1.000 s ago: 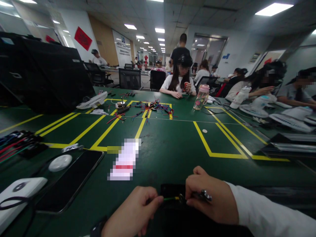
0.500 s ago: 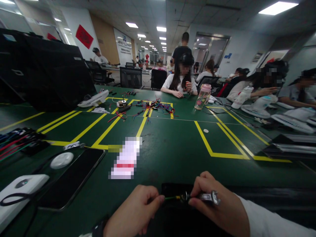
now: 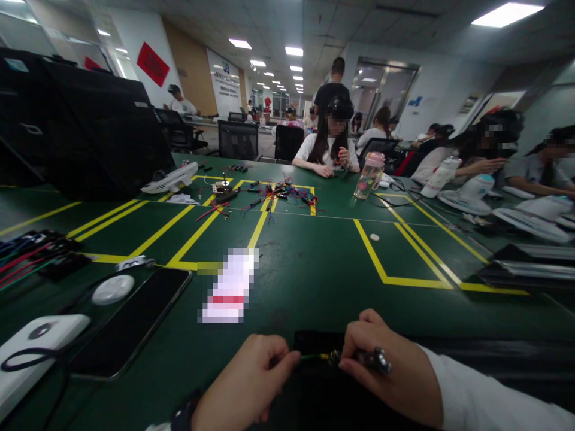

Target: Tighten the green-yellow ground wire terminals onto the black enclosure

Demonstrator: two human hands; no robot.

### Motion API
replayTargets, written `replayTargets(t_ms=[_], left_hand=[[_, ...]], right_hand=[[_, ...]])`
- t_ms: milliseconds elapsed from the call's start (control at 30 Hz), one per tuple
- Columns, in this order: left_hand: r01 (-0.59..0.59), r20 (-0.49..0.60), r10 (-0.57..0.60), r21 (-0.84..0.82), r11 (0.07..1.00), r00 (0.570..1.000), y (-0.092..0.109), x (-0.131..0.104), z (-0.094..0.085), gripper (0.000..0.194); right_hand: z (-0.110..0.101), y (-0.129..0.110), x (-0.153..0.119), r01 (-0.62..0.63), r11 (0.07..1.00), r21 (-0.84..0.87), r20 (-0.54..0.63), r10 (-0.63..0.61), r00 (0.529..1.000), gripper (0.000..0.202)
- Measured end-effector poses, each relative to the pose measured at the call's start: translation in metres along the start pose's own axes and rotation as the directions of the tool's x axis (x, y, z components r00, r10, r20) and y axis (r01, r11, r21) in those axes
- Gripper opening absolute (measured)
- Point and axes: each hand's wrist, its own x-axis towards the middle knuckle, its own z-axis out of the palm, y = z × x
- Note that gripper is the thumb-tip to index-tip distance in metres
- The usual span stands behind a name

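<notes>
Between both hands, the green wire (image 3: 312, 357) is pinched by the left hand (image 3: 286, 363).

From here the green tabletop (image 3: 309, 257) looks smooth, with a dull sheen; the phone (image 3: 135, 323) has a glossy, dark glass face; the white box (image 3: 40, 353) seems smooth plastic; the pink-lidded bottle (image 3: 369, 175) is clear, shiny plastic; the tool (image 3: 380, 360) in the right hand (image 3: 389, 365) gleams like polished metal.
</notes>
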Motion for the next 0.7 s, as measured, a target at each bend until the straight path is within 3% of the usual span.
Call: replayTargets(t_ms=[267, 400, 500, 700], left_hand=[[-0.03, -0.009, 0.03, -0.011, 0.999, 1.0, -0.001, -0.001, 0.002, 0.042], [-0.071, -0.055, 0.072, 0.037, 0.997, 0.996, -0.003, 0.001, 0.004, 0.044], [-0.101, -0.085, 0.108, 0.082, 0.992, 0.99, -0.002, -0.001, 0.005, 0.045], [-0.111, -0.106, 0.125, 0.128, 0.985, 0.986, 0.007, -0.005, 0.004, 0.044]], right_hand=[[-0.015, 0.001, 0.008, 0.087, 0.995, 0.044, 0.05, -0.089, 0.995, 0.016], [-0.019, 0.006, 0.004, 0.015, 0.995, 0.097, -0.004, -0.015, 1.0, 0.005], [-0.018, 0.006, -0.003, -0.053, 0.991, 0.121, -0.056, 0.061, 0.997, 0.01], [-0.003, 0.001, -0.011, -0.064, 0.992, 0.112, -0.074, 0.073, 0.995, 0.008]])
